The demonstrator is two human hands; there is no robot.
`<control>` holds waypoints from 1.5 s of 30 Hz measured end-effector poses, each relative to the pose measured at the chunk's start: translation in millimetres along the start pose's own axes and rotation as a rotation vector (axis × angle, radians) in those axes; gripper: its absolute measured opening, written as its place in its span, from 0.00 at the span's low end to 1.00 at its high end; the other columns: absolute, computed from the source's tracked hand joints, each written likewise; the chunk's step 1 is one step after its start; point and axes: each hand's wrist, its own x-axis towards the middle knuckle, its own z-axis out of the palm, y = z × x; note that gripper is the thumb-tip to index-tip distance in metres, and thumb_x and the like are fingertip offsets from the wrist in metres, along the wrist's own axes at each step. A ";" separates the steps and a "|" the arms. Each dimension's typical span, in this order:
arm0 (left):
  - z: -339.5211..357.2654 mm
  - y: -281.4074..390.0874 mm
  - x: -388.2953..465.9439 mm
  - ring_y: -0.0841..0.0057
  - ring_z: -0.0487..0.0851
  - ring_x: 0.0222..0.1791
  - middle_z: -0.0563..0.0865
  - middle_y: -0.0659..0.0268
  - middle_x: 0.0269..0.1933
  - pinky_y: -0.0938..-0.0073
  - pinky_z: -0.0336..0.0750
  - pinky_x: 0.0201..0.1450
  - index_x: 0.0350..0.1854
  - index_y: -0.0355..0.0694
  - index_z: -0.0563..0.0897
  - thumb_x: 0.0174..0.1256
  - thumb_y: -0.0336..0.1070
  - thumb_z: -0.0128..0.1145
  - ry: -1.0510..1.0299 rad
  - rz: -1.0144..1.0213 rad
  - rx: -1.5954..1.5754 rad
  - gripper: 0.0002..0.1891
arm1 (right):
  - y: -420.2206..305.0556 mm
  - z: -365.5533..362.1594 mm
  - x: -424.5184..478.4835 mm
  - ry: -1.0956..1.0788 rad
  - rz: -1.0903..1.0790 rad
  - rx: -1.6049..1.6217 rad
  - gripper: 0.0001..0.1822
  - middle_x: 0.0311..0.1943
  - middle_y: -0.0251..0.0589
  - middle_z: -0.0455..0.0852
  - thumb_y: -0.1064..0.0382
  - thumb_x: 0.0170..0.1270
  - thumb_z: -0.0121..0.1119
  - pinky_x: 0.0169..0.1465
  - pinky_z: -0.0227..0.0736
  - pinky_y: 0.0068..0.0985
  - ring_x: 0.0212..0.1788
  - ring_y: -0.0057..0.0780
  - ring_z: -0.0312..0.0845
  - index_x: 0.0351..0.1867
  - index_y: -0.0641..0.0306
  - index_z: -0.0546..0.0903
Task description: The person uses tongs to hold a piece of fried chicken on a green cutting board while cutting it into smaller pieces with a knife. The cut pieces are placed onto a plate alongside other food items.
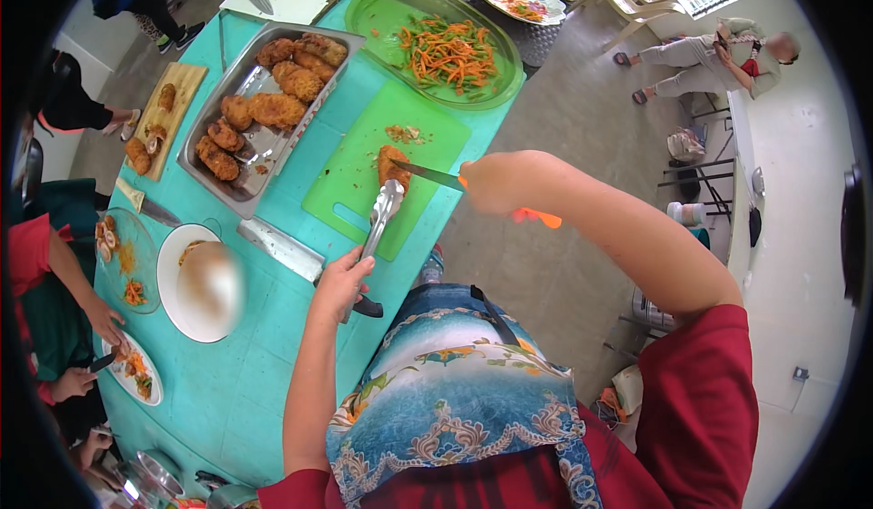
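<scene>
My left hand (pixel 344 284) is closed around metal tongs (pixel 382 219), whose tips rest on the near end of a breaded, fried roll (pixel 393 167). The roll lies on a green plastic cutting board (pixel 354 161), with crumbs and small bits beyond it. My right hand (pixel 501 182) grips an orange-handled knife (pixel 433 175), its blade tip against the top of the roll. Left of the board, a steel pan (pixel 256 199) holds several more fried rolls. A cleaver (pixel 283 246) lies on the turquoise table, its black handle partly behind my left hand.
A green tray (pixel 505 79) bears carrot and green bean strips. Leftward are a wooden board (pixel 179 100) with rolls, a white bowl (pixel 170 304), a glass plate (pixel 146 263) and a knife (pixel 160 213). A co-worker's hands are at an oval plate (pixel 153 390). Another person stands at right.
</scene>
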 end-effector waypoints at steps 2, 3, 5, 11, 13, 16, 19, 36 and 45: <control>1.3 0.6 -0.2 0.82 0.74 0.24 0.80 0.69 0.35 0.82 0.69 0.24 0.65 0.41 0.69 0.62 0.43 0.57 0.010 -0.006 -0.016 0.28 | 0.2 -2.6 -0.5 -0.005 0.012 -0.016 0.13 0.29 0.48 0.81 0.70 0.57 0.43 0.28 0.73 0.36 0.27 0.38 0.78 0.39 0.73 0.77; 1.8 0.8 -0.4 0.82 0.74 0.23 0.80 0.69 0.34 0.82 0.69 0.22 0.65 0.40 0.69 0.63 0.43 0.57 0.015 -0.009 -0.025 0.28 | -0.4 -3.9 -4.1 0.001 -0.005 -0.052 0.13 0.28 0.48 0.82 0.71 0.57 0.43 0.28 0.73 0.37 0.27 0.38 0.79 0.40 0.73 0.77; 0.8 -1.0 -0.7 0.82 0.74 0.23 0.80 0.69 0.34 0.83 0.69 0.22 0.65 0.41 0.69 0.63 0.43 0.57 0.025 -0.015 -0.038 0.28 | -1.4 -3.4 -13.3 0.011 -0.040 -0.125 0.13 0.28 0.48 0.82 0.71 0.57 0.43 0.28 0.74 0.37 0.28 0.39 0.80 0.41 0.72 0.76; 2.3 1.2 -1.7 0.82 0.74 0.24 0.79 0.70 0.35 0.83 0.69 0.23 0.64 0.41 0.70 0.63 0.43 0.56 0.011 -0.009 -0.035 0.27 | 32.9 36.7 -15.5 0.320 -0.229 -0.017 0.13 0.28 0.54 0.81 0.65 0.63 0.45 0.32 0.71 0.45 0.31 0.52 0.80 0.47 0.67 0.69; 1.1 2.4 -1.9 0.82 0.74 0.24 0.79 0.69 0.35 0.83 0.69 0.23 0.64 0.41 0.70 0.64 0.43 0.56 0.001 -0.008 -0.037 0.27 | 33.1 49.6 -8.2 0.378 -0.247 0.027 0.12 0.29 0.56 0.81 0.65 0.64 0.44 0.35 0.71 0.44 0.33 0.53 0.79 0.46 0.67 0.69; -0.8 4.1 -2.4 0.83 0.74 0.24 0.79 0.69 0.36 0.83 0.69 0.23 0.64 0.42 0.70 0.64 0.43 0.56 -0.013 -0.015 -0.038 0.27 | 30.9 62.2 3.7 0.416 -0.260 0.062 0.15 0.30 0.55 0.82 0.68 0.59 0.48 0.36 0.73 0.43 0.35 0.51 0.81 0.49 0.69 0.69; -3.0 2.5 -1.0 0.83 0.75 0.25 0.80 0.69 0.36 0.82 0.70 0.24 0.65 0.44 0.70 0.63 0.44 0.56 -0.021 -0.024 -0.027 0.28 | 28.4 70.5 13.6 0.422 -0.259 0.101 0.17 0.31 0.54 0.83 0.69 0.57 0.50 0.36 0.74 0.42 0.36 0.50 0.81 0.50 0.69 0.69; -6.4 3.4 0.8 0.84 0.75 0.24 0.81 0.67 0.37 0.84 0.69 0.22 0.64 0.41 0.71 0.62 0.43 0.57 -0.009 -0.042 -0.058 0.27 | 17.1 106.1 74.7 0.545 -0.292 0.281 0.12 0.30 0.51 0.83 0.59 0.67 0.47 0.37 0.72 0.45 0.36 0.50 0.80 0.45 0.64 0.69; -6.1 8.4 -0.8 0.83 0.74 0.24 0.79 0.66 0.37 0.85 0.69 0.21 0.65 0.38 0.69 0.65 0.40 0.55 -0.019 -0.037 -0.041 0.26 | 7.6 115.8 96.7 0.618 -0.266 0.371 0.11 0.30 0.51 0.82 0.59 0.66 0.47 0.37 0.73 0.44 0.35 0.50 0.80 0.45 0.62 0.69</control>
